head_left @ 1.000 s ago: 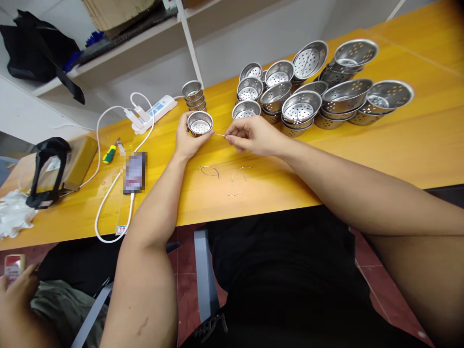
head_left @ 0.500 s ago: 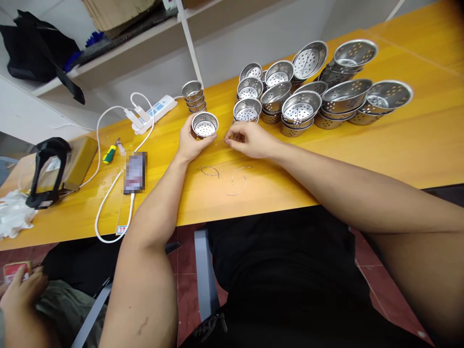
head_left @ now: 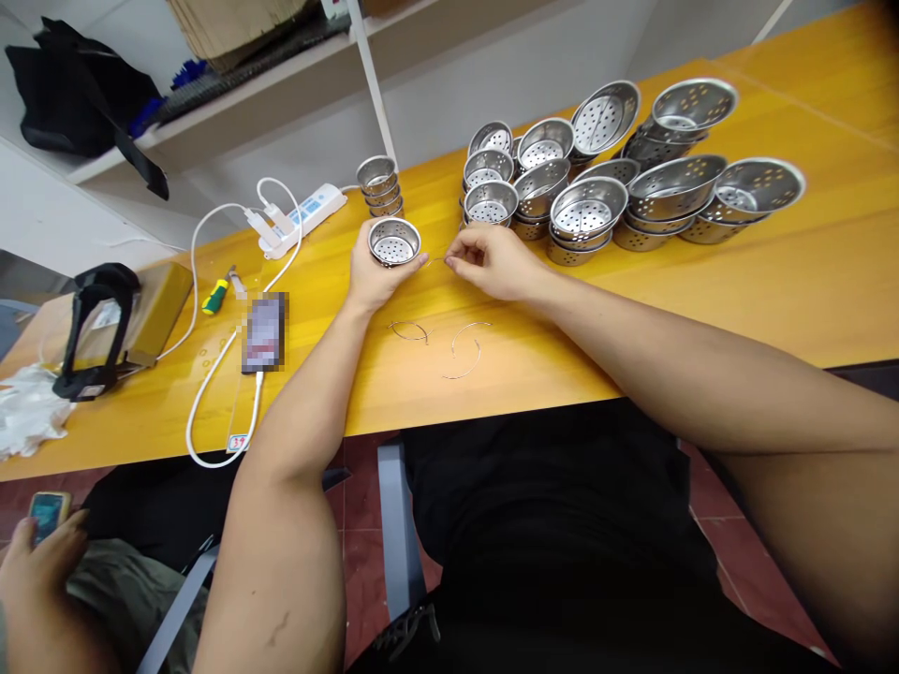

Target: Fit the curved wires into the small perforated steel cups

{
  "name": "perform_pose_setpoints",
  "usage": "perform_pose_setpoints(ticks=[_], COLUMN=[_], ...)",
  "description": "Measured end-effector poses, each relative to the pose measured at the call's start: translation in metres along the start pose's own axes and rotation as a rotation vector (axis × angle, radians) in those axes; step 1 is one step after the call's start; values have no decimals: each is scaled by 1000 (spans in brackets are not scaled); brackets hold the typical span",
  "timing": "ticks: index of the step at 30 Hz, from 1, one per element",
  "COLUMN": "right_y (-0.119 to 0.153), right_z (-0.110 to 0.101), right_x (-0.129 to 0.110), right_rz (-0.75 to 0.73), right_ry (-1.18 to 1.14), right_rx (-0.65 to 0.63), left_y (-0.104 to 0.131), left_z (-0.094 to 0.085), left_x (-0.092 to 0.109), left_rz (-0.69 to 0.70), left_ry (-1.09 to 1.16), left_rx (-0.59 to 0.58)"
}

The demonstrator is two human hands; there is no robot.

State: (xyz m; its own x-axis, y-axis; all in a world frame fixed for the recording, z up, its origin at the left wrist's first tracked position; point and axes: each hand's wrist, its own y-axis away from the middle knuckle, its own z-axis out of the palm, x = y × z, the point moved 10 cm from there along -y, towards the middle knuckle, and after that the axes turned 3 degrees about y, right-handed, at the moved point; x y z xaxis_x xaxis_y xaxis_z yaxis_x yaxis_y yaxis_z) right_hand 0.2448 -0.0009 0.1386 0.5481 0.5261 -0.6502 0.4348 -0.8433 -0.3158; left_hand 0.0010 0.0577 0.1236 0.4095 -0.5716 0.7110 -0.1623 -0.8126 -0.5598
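Observation:
My left hand (head_left: 372, 273) is closed around a small perforated metal cup (head_left: 394, 242), its open mouth turned up toward me. To the right, my right hand (head_left: 492, 262) pinches a thin curved wire (head_left: 436, 260) between thumb and fingertips; the wire reaches toward the cup, and I cannot tell whether it touches. On the table in front of my hands lie a pair of crossed curved wires (head_left: 408, 330) and more loose bent wires (head_left: 470, 351). A stack of small perforated cups (head_left: 379, 187) stands just behind my left hand.
Several stacks of larger perforated metal cups (head_left: 588, 211) stand at the back right. A power strip (head_left: 302, 220), white cables, a phone (head_left: 265, 332) and a green-yellow screwdriver (head_left: 217, 295) are on the left. Beside me a person's hand (head_left: 42, 571) holds another phone.
My right hand has drawn slightly right, and the wire in its fingers now shows. The cup in my left hand has tilted a little. The neighbour's phone has turned, showing its screen.

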Motion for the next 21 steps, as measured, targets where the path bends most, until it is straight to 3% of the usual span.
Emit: perform_pose_setpoints(ticks=[5,8,13,21], right_y=[-3,-4,-4,-1], right_z=[-10,-13,-14,-29], right_x=[11,13,14,5], right_rz=[-44,-82,-96,-166], right_ry=[-228,-337,-485,-368], right_rx=[221,268,282,379], left_y=[-5,-5,2,8], left_z=[12,16,14,32], left_x=[-28,-35,-22,-7], left_rz=[203,236,235,248], left_ry=[149,149,94,113], left_rx=[-2,-30,-23,-45])
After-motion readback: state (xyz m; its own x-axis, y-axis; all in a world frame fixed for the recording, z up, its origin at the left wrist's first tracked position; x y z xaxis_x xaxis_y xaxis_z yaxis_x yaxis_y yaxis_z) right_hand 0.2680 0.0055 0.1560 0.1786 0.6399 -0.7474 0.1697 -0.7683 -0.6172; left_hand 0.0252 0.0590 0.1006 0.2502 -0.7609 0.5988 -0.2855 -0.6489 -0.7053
